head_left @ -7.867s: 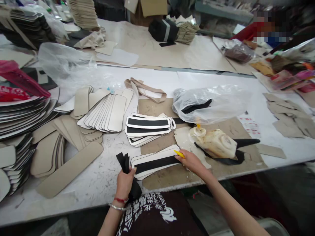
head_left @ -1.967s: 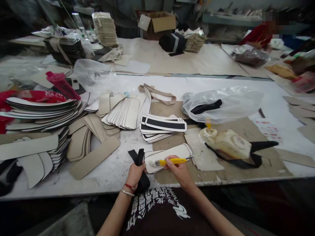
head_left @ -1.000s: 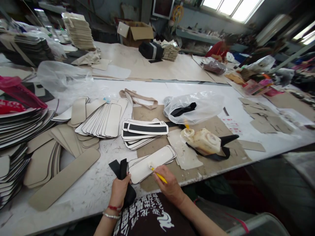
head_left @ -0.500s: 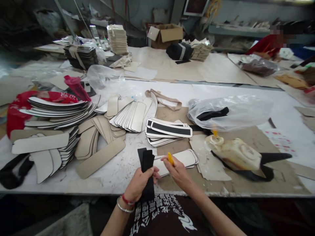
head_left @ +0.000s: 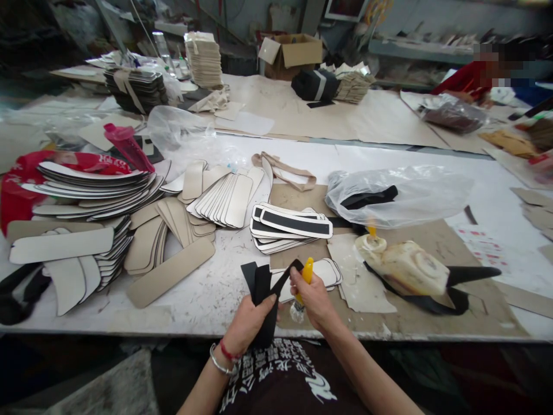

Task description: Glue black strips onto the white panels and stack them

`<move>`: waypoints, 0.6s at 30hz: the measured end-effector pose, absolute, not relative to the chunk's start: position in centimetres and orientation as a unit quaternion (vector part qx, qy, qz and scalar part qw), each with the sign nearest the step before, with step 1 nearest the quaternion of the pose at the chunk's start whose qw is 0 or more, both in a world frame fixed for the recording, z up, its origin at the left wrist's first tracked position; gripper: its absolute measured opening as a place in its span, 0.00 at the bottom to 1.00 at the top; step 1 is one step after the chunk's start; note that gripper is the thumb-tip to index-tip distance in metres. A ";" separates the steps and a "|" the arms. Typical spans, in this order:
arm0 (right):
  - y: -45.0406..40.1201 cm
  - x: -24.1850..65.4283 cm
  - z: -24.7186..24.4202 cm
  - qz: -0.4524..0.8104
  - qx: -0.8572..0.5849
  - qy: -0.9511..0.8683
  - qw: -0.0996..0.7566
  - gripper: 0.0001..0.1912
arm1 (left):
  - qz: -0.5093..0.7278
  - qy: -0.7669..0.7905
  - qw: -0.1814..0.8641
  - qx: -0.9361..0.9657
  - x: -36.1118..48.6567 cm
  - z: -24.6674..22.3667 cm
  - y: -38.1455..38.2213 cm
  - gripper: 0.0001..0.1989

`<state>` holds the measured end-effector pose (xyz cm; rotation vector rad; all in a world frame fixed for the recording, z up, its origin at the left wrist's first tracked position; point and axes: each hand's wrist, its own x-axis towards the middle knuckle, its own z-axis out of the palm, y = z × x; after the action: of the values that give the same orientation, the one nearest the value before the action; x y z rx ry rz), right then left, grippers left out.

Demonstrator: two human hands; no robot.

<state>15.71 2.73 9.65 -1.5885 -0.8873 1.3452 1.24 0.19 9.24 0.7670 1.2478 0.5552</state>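
- My left hand (head_left: pixel 248 324) is closed on a bundle of black strips (head_left: pixel 261 282), its lower fingers hidden behind them.
- My right hand (head_left: pixel 314 297) grips a yellow brush (head_left: pixel 308 271), bristles down, and pinches one strip's end; these strips are above the counter's (head_left: pixel 185 323) front edge.
- Both hands partly cover the white pieces (head_left: pixel 327 270) lying beyond.
- Clear plastic (head_left: pixel 432 190) clouds the black material (head_left: pixel 374 197) inside.
- White characters cross the dark shirt (head_left: pixel 263 392); one is probably 龙.
- Lettering on the red bag (head_left: pixel 19 187) is too small to read.
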 end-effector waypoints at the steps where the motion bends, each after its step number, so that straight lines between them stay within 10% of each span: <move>1: 2.9 16.2 9.8 0.559 -0.624 -0.312 0.448 0.13 | 0.244 0.566 0.698 0.365 1.5 8.9 -0.1 0.22; 7: 3.9 20.6 12.1 0.563 -0.587 -0.278 0.511 0.14 | 0.213 0.514 0.709 0.433 2.7 7.4 -2.2 0.17; 15: 4.3 25.3 13.3 0.479 -0.661 -0.412 0.405 0.14 | 0.198 0.478 0.756 0.401 2.6 8.0 -2.7 0.15; 18: 4.7 26.2 12.9 0.376 -0.684 -0.578 0.239 0.13 | 0.278 0.583 0.693 0.319 1.6 6.5 -2.8 0.15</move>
<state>26.21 4.72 12.90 -1.8721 -1.5835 1.0298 1.55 -2.76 6.53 0.7128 1.3028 0.6198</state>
